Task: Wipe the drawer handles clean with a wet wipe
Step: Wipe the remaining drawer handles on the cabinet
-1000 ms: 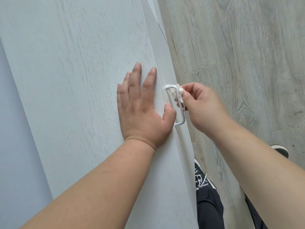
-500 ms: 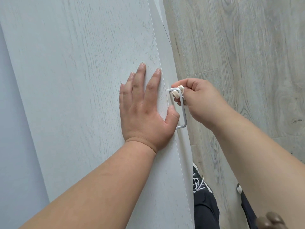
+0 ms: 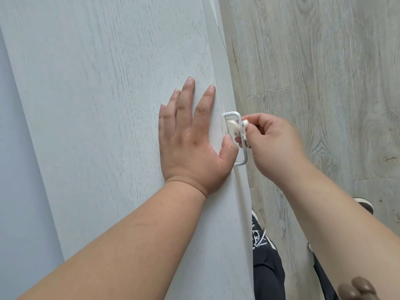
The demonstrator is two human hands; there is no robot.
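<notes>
A thin white metal drawer handle [image 3: 244, 158] sticks out from the front edge of a pale wood-grain cabinet top [image 3: 112, 100]. My left hand [image 3: 190, 139] lies flat on that top, fingers straight, thumb at the edge beside the handle. My right hand [image 3: 275, 144] pinches a crumpled white wet wipe [image 3: 237, 126] wrapped round the handle's bar, near its upper half. The wipe shows on both sides of the bar.
Grey wood-look floor [image 3: 324, 72] lies to the right of the cabinet. My dark trousers and a black shoe with white laces [image 3: 259, 237] are below the handle; another shoe tip [image 3: 365, 205] is at right. A pale wall [image 3: 19, 191] borders the left.
My right hand slid the wipe along the handle bar, up toward the top corner and then a little way back down. The left hand stayed flat in place.
</notes>
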